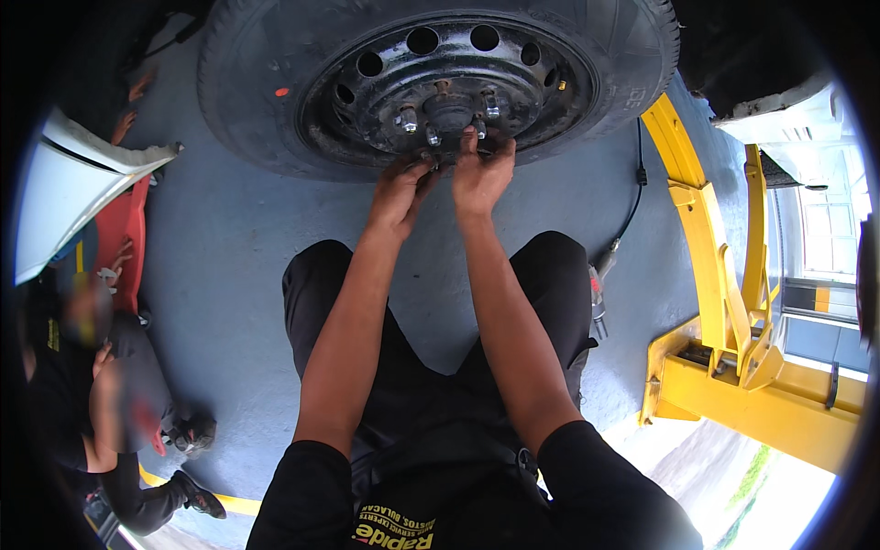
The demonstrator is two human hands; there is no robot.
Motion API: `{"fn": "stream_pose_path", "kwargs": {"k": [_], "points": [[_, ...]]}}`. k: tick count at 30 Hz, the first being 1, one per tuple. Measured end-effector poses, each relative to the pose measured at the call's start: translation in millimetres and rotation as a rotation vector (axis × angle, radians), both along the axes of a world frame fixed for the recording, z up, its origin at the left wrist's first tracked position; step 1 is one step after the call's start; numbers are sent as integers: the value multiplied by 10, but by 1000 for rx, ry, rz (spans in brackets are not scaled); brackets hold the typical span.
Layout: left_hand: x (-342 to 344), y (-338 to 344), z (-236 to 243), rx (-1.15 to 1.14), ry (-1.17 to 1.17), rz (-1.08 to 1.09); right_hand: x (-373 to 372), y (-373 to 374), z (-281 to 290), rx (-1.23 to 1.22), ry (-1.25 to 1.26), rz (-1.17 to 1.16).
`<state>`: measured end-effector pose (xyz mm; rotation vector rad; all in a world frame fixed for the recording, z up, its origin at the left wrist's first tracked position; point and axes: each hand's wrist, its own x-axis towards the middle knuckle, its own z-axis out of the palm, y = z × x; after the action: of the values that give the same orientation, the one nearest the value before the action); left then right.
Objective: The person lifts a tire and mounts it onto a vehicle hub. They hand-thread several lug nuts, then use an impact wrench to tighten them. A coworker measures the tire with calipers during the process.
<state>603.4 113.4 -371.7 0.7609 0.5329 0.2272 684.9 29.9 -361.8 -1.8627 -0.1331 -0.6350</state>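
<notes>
A black steel wheel (449, 64) with its tire (252, 110) stands upright in front of me at the top of the view. Several chrome lug nuts sit around its hub cap (449, 113), among them one at the left (406, 119) and one at the upper right (491, 104). My right hand (483, 174) reaches to the lower hub, its thumb and fingers pinched round a lug nut (479, 127). Just beside it, my left hand (401, 194) has its fingers curled together below another lug nut (433, 135); what they hold, if anything, is hidden.
An impact wrench (598, 298) on an air hose (634, 206) lies on the grey floor (229, 302) right of my knee. A yellow lift arm (701, 247) stands farther right. At the left are a person (128, 367), a red panel (122, 234) and a white car body part (78, 174).
</notes>
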Motion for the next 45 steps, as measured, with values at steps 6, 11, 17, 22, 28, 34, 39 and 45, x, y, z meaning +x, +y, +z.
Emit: {"fn": "stream_pose_path", "kwargs": {"k": [6,11,17,22,28,34,39,45], "points": [[-26,-33,75,0,46,6,49,-156,-52,562,643,332],[-49,8,60,-7,76,14,85,-102,-41,441,562,311],[-26,-22,74,-36,49,42,90,-48,-89,231,286,179],[-69,30,35,-35,61,59,38,-69,67,400,541,258],[-85,56,34,-50,68,76,7,-50,114,192,496,231],[-51,44,63,-46,59,58,69,2,-56,134,244,112],[-50,47,35,-47,45,48,43,-62,66,275,507,187],[-14,-47,153,-89,32,68,168,-192,-120,531,646,347]]}}
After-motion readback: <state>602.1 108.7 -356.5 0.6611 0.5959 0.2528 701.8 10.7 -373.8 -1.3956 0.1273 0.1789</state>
